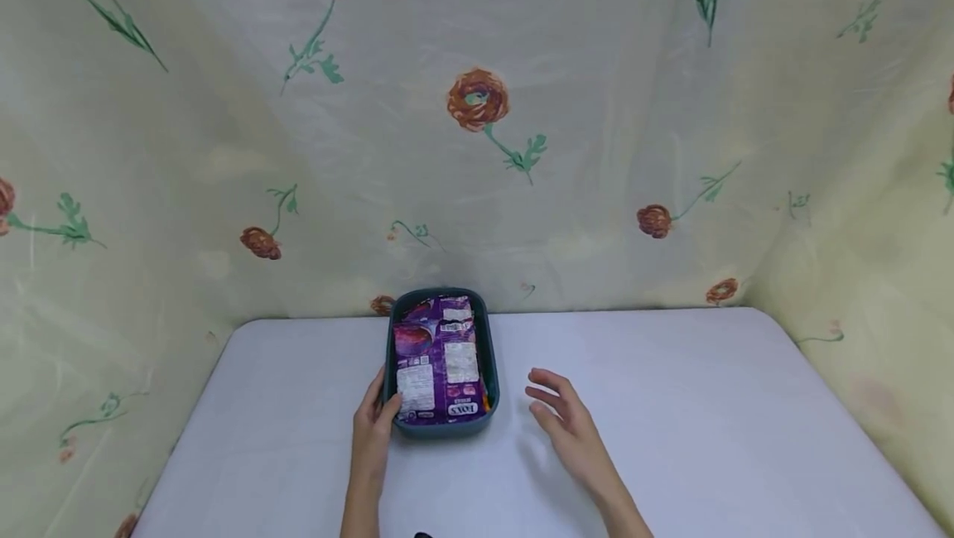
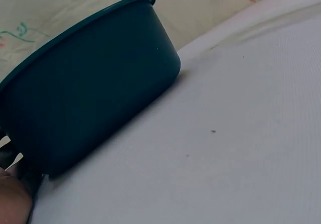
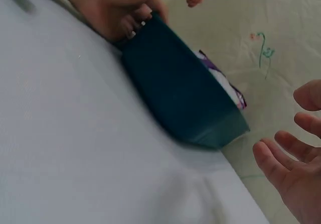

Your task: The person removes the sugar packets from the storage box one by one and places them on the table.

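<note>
A dark teal plastic basket (image 1: 447, 431) stands on the table near its far edge, holding purple Fox's packets (image 1: 460, 401) with white label panels. My left hand (image 1: 370, 422) grips the basket's near left side, thumb over the rim and fingers against the outer wall. In the right wrist view, that left hand (image 3: 113, 8) shows at one end of the basket (image 3: 170, 88), and a packet pokes above the rim. Apart from the basket, to its right, my right hand (image 1: 570, 426) hovers with loosely bent, spread fingers and holds nothing.
The white tabletop (image 1: 693, 414) spreads out on both sides of the basket. A pale floral cloth (image 1: 589, 149) hangs behind the table and along its sides. A small dark object (image 1: 422, 535) peeks in at the bottom edge.
</note>
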Demonstrator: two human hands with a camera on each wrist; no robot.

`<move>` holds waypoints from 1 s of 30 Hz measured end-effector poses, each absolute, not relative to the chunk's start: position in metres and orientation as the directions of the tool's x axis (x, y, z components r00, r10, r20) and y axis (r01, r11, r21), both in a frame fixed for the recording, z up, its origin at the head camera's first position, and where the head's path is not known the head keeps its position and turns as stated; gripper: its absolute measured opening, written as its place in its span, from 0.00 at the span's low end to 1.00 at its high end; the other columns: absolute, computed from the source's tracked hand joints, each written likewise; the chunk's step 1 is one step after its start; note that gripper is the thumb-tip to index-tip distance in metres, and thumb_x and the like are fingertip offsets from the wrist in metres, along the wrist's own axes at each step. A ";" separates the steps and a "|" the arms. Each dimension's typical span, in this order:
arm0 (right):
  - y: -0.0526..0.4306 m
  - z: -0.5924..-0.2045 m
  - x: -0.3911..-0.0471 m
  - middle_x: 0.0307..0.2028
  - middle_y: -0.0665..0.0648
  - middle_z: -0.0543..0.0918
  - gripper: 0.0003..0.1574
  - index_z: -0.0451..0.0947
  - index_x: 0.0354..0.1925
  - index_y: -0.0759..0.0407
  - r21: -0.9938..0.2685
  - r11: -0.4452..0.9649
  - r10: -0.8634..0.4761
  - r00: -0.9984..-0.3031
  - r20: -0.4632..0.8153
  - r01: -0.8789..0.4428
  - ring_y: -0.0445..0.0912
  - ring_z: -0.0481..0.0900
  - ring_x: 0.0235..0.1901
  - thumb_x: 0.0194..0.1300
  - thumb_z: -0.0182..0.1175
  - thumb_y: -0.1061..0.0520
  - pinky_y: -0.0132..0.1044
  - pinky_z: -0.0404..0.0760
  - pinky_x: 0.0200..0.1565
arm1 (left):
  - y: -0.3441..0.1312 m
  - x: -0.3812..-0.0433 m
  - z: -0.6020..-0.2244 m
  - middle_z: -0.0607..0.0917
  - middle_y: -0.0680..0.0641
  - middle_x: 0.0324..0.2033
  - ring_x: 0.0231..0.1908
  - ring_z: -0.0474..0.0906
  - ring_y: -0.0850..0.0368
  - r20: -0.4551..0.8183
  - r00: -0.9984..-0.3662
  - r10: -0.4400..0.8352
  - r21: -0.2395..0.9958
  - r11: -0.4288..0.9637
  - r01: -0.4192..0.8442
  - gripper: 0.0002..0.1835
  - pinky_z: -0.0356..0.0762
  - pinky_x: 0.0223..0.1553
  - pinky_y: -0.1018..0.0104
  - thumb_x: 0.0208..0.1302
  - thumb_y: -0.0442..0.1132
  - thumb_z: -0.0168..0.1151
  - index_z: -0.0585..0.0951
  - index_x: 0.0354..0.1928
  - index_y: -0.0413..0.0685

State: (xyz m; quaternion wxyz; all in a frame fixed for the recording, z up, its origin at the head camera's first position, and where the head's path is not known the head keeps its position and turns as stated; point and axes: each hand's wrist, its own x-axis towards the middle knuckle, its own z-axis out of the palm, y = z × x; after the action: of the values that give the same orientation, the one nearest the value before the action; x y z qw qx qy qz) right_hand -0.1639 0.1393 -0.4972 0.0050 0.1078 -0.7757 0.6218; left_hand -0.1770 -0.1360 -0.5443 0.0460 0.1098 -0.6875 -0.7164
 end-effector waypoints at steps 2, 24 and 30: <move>0.135 -0.492 -0.166 0.63 0.57 0.70 0.26 0.63 0.63 0.52 -0.970 0.179 -0.170 -0.976 0.135 -0.165 0.54 0.72 0.62 0.68 0.54 0.55 0.38 0.76 0.60 | -0.135 -0.176 -0.543 0.58 0.44 0.72 0.72 0.54 0.47 -0.094 -0.972 -0.217 0.995 -0.049 -0.085 0.32 0.56 0.71 0.50 0.68 0.46 0.52 0.58 0.72 0.55; 0.098 -0.468 -0.180 0.67 0.60 0.64 0.29 0.61 0.66 0.52 -0.988 0.126 -0.288 -0.956 0.054 -0.094 0.56 0.66 0.66 0.69 0.52 0.58 0.40 0.74 0.62 | -0.134 -0.175 -0.541 0.57 0.45 0.72 0.73 0.49 0.48 -0.095 -0.970 -0.222 0.995 -0.052 -0.085 0.32 0.52 0.72 0.49 0.68 0.46 0.53 0.59 0.72 0.54; 0.094 -0.465 -0.183 0.71 0.59 0.58 0.33 0.57 0.69 0.51 -0.988 0.133 -0.390 -0.921 0.021 -0.079 0.58 0.56 0.70 0.68 0.53 0.56 0.50 0.64 0.68 | -0.137 -0.176 -0.540 0.57 0.45 0.72 0.73 0.49 0.48 -0.097 -0.971 -0.219 0.995 -0.043 -0.090 0.32 0.52 0.72 0.50 0.68 0.47 0.53 0.59 0.72 0.54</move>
State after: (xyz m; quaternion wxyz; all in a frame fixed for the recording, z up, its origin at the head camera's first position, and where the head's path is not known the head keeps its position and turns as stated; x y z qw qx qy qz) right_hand -0.1831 0.0938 -0.4648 -0.1216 0.1579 -0.7429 0.6391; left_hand -0.1756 -0.1367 -0.5399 0.0454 0.1120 -0.6902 -0.7135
